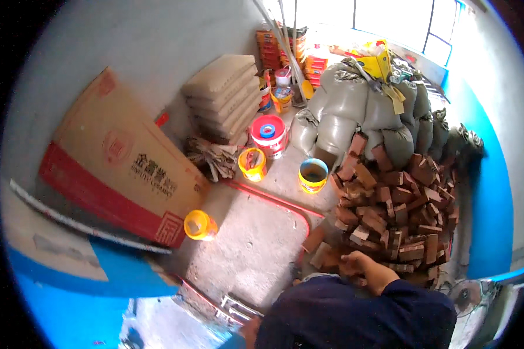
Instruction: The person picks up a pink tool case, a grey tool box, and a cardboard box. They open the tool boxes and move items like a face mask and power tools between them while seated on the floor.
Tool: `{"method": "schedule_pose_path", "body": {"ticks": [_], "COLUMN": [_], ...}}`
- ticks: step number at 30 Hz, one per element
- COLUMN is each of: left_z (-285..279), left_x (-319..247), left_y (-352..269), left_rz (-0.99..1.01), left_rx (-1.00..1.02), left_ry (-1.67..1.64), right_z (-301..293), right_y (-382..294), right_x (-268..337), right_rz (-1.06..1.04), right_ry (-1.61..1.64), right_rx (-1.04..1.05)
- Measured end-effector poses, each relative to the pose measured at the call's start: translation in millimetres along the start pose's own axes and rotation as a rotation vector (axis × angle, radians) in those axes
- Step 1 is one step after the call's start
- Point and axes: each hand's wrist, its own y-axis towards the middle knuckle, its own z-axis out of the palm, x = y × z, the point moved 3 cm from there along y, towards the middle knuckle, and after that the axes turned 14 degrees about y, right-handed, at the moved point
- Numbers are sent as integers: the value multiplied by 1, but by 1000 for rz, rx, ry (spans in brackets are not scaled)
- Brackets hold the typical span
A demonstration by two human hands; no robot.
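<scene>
My right hand [361, 264] reaches out over the near edge of a heap of loose red bricks [401, 205]. Its fingers are curled beside a brick [326, 256], and another brick lies partly hidden beneath them. Whether the hand grips a brick is not clear. Only a small part of my left hand [249, 330] shows at the lower edge, beside my dark clothing; its fingers are hidden. A white metal frame-like piece [240, 307] lies on the floor just beyond it.
Filled sacks [340, 100] are piled behind the bricks. Plastic buckets [313, 175] and a lidded pail [268, 133] stand on the concrete floor [244, 235]. A large printed cardboard sheet [135, 165] leans on the left wall near stacked bags [222, 91]. Red conduit [270, 198] crosses the floor.
</scene>
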Motion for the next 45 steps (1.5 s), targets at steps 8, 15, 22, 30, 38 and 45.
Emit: {"method": "schedule_pose_path", "body": {"ticks": [8,15,22,30,38,45], "left_z": [-83,-219,-371,-401,-418,-541], "left_x": [-21,-6,-50,-129,-208,-307], "left_y": [142,375,563,671,766,823], "left_rz": [-132,-69,212,242,220,81], "left_rx": [287,363,418,651,650,533], "left_ry": [-355,-291,-364,-247,-182,-167], "right_z": [-156,-188,-418,-651,-791,-940], "right_y": [102,223,377,365,386,323], "right_x": [15,-27,109,323,232,62], "right_rz": [889,1011,352,-790,-1648,-1145], "right_ry": [677,854,1129,1238,1075,1152], "right_rx": [-859,-723,-818,-310,-336,-43]}}
